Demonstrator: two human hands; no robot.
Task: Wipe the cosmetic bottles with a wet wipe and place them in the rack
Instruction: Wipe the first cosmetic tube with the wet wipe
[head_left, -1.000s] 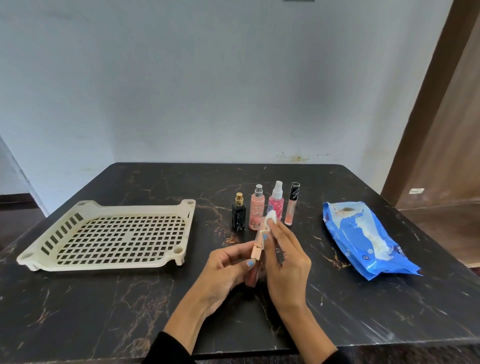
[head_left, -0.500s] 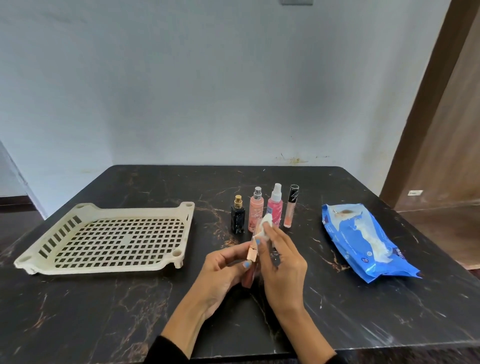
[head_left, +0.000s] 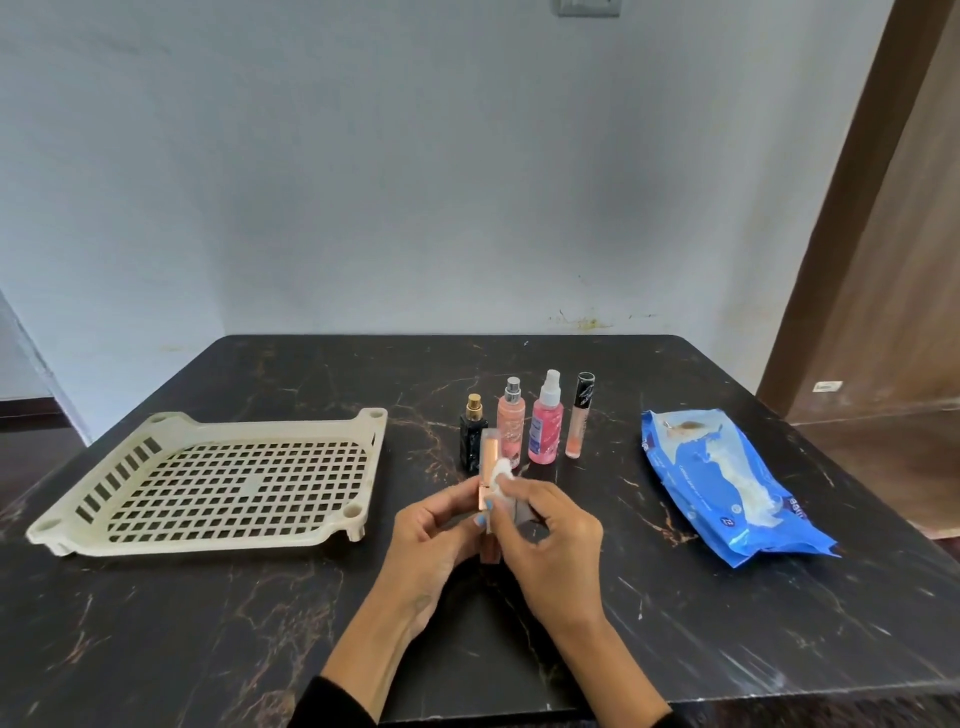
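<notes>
Since the earlier frame the right hand has curled in, its wet wipe now lower on the slim tube. The left hand pinches this tube upright above the table; the right pinches the wipe against it. Wiping is in hand, seemingly the first item: four bottles wait, the rack empty. Next, carry it left.

Pale wall (wooden door right)
</notes>
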